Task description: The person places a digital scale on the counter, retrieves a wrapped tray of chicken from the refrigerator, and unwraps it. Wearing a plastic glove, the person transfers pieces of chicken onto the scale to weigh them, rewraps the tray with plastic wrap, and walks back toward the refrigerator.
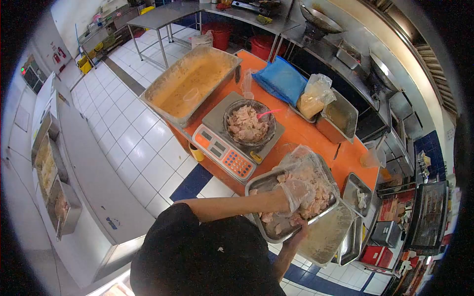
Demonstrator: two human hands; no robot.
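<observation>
My left hand (296,194), in a clear plastic glove, reaches in among raw chicken pieces (321,190); its fingers are hard to make out. The pieces lie in a metal tray (270,236), with clear plastic film over the far end. My right hand (297,233) grips the near rim of this tray from below. Beyond it, a bowl (227,132) of raw chicken with a pink-handled utensil (269,113) sits on a digital scale (224,152).
A large tub (153,93) of orange-brown powder stands at the orange table's (306,135) left end. At the back are a blue bag (280,79), a clear bag of crumbs (315,97) and a deep metal pan (340,118). Several trays lie at right.
</observation>
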